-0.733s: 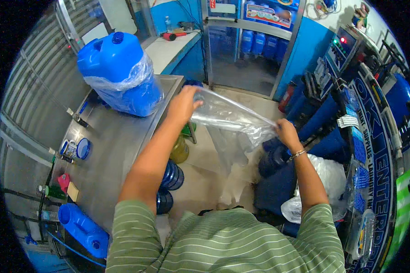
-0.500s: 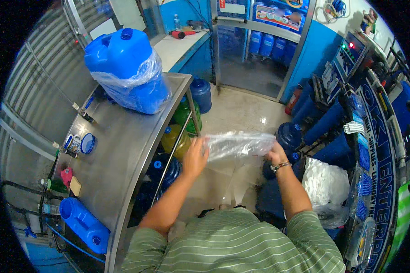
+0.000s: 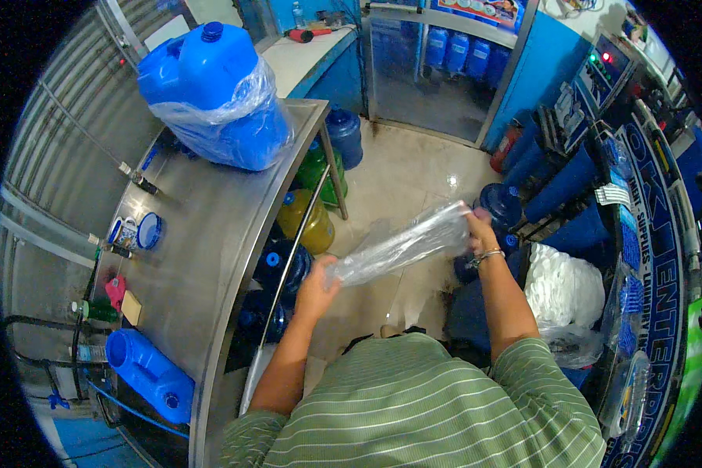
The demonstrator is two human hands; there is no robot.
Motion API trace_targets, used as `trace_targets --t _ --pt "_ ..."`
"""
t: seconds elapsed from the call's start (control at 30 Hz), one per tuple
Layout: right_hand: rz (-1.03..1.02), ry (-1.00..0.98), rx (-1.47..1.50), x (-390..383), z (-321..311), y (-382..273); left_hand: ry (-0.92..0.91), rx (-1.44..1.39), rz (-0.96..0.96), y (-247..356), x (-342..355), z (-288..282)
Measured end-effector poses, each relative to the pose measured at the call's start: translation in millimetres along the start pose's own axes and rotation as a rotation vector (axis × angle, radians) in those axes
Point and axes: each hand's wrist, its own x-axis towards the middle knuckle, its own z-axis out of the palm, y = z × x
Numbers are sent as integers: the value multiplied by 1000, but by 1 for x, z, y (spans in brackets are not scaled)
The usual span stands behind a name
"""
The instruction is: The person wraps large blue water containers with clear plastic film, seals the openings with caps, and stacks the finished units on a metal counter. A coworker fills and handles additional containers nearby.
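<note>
A clear plastic bag [image 3: 402, 246] is stretched between my two hands in front of my body, above the tiled floor. My left hand [image 3: 318, 288] grips its lower left end, beside the steel table. At the higher right end, my right hand [image 3: 480, 228] pinches the bag, a bracelet on that wrist. On the table's far end stands a blue water jug [image 3: 203, 90] with a blue cap, its lower part wrapped in clear plastic. A second blue container [image 3: 148, 374] lies on its side at the table's near end.
The steel table [image 3: 203, 242] runs along my left, holding a blue-rimmed cup [image 3: 149, 231] and a yellow sponge [image 3: 131, 308]. Yellow [image 3: 308, 218] and blue bottles stand below it. To my right are blue filter cylinders [image 3: 565, 187] and a white plastic bundle [image 3: 565, 288]. A glass door [image 3: 429, 101] stands ahead.
The bag has gone from nearly level to slanted, my right hand rising and my left hand dropping toward me. The view has shifted slightly; both hands keep hold of the bag.
</note>
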Motion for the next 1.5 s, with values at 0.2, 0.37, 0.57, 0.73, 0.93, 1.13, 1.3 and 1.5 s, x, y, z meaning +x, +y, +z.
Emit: trace_targets --t 0.2,0.37,0.57,0.73,0.93,1.13,1.3,1.5 --pt "218 -773 496 -39 10 15 36 -87 -214 -47 -15 -50" --pt "-342 -624 -133 -67 -24 -2 -228 -680 -374 0 -49 -57" --pt "-607 -553 -192 -88 -23 23 -206 -744 -195 18 -54 -108" --pt "809 -690 983 -85 14 11 -278 -139 -405 -28 -56 -156" --pt "889 -836 917 -82 25 3 -60 294 -355 -100 -27 -200" --pt "797 -1197 703 -87 -4 -9 42 -798 -445 -19 -26 -168" --pt "202 -1155 184 -83 -13 -8 -639 -775 -309 -15 -25 -170" --pt "884 -903 1014 -84 -18 -33 -500 795 -501 -35 -46 -174"
